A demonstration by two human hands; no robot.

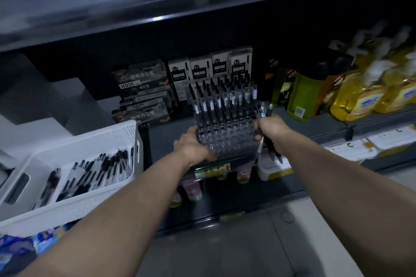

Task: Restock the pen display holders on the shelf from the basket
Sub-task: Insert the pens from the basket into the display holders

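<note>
Clear pen holder (pixel 227 139) gripped by left hand (pixel 193 144); right hand (pixel 273 130) clutches pens (pixel 263 109) (boxes (pixel 144 83) behind read HQ35, 0.5).

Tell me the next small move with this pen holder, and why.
Probably steady the holder with the left hand and slot one of the pens from the right hand into an empty front hole. The back rows look full, the front rows stand empty, and the right hand grips several beside the holder.
</note>
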